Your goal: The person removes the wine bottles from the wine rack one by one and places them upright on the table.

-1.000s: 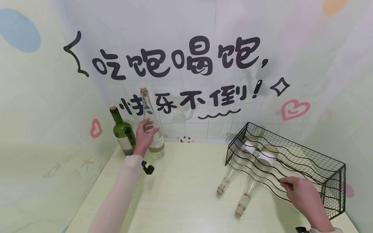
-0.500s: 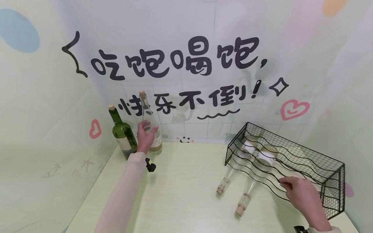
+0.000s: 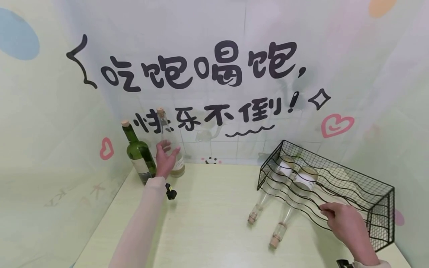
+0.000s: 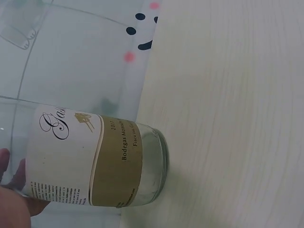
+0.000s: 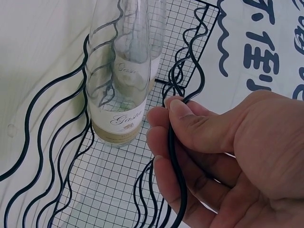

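Note:
On the left, a clear glass wine bottle (image 3: 178, 167) with a cork stands near the back wall. My left hand (image 3: 165, 160) holds it around the body, thumb on the near side and fingers seen through the glass. The left wrist view shows its white and gold label (image 4: 90, 156) and its base close over the table. Beside it is a corked green wine bottle (image 3: 139, 150). At right, my right hand (image 3: 346, 225) pinches a wavy wire (image 5: 174, 147) of a black wine rack (image 3: 390, 217) between thumb and fingers.
Two clear corked bottles lie in the rack, one at its left end (image 3: 285, 167) and another (image 3: 305, 179) to its right, necks pointing towards me. A printed wall sheet (image 3: 214, 152) borders the pale table (image 3: 214, 208) at the back.
The clear bottle has shifted slightly back and its cork sits lower in view, with my left hand still around it. My right hand stays on the rack wire. The head view has shifted slightly.

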`<state>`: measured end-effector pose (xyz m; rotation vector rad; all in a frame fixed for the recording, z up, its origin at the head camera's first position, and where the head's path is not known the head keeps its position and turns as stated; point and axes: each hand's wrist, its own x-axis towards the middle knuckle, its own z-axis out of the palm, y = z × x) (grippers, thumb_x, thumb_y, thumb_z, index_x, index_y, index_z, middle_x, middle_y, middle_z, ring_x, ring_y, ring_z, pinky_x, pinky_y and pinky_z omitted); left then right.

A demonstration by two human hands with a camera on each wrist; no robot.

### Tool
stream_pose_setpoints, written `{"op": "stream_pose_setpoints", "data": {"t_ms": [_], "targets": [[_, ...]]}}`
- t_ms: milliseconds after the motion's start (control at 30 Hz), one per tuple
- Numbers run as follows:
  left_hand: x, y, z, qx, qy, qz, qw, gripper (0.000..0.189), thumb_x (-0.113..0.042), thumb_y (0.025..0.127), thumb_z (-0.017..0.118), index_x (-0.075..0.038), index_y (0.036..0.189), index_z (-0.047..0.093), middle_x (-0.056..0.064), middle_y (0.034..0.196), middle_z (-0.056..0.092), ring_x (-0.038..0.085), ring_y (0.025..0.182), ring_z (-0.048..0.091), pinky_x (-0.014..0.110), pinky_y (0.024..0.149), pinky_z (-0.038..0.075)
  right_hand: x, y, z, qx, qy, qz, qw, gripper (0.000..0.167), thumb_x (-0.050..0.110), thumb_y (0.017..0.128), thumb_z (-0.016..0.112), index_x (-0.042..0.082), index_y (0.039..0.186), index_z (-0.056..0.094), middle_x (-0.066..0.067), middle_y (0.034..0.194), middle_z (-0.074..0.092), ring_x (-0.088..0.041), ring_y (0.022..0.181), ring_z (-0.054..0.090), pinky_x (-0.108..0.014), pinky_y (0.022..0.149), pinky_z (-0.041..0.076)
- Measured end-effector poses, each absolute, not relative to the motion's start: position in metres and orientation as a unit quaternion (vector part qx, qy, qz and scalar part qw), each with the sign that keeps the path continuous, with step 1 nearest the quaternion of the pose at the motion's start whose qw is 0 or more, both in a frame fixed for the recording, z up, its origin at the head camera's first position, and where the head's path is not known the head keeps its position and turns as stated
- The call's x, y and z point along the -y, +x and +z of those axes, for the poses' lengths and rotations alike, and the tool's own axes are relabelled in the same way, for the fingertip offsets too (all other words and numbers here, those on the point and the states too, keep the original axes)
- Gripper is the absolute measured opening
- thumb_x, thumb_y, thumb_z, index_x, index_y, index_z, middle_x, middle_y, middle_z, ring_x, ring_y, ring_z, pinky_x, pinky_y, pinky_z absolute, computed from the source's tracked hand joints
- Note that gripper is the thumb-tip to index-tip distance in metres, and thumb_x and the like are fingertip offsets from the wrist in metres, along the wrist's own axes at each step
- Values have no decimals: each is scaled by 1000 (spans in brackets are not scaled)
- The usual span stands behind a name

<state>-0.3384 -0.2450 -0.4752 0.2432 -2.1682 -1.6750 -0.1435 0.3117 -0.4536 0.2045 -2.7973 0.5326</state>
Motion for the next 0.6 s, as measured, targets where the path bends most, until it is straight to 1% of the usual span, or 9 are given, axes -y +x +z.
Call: {"op": "stream_pose_setpoints", "data": {"t_ms": [133,367,500,600], "targets": [[249,-339,-476,782,78,-590,185,70,-34,98,70,-14,153,31,11,155,44,33,146,41,56,121,34,-311,-143,-454,970,71,184,145,12,2,87,74,6,96,81,-13,88,79,-3,51,38,-24,50,28],[252,-337,-480,798,64,-578,159,73,-37,99,68,-19,155,25,9,158,40,32,148,38,58,124,27,-312,-143,-453,971,70,180,139,13,2,88,73,6,98,81,-14,90,79,-4,54,44,-25,51,31],[254,-336,-480,802,55,-572,159,75,-37,98,70,-17,155,25,12,157,41,33,147,38,56,125,26,-312,-142,-453,970,73,188,135,14,2,89,73,6,100,80,-11,89,79,-2,54,41,-24,51,30],[256,-335,-479,803,48,-572,160,76,-35,98,70,-16,156,25,13,156,42,34,147,39,55,125,27,-313,-141,-451,970,75,190,128,15,4,89,73,7,102,80,-6,84,77,0,52,38,-23,49,29]]}}
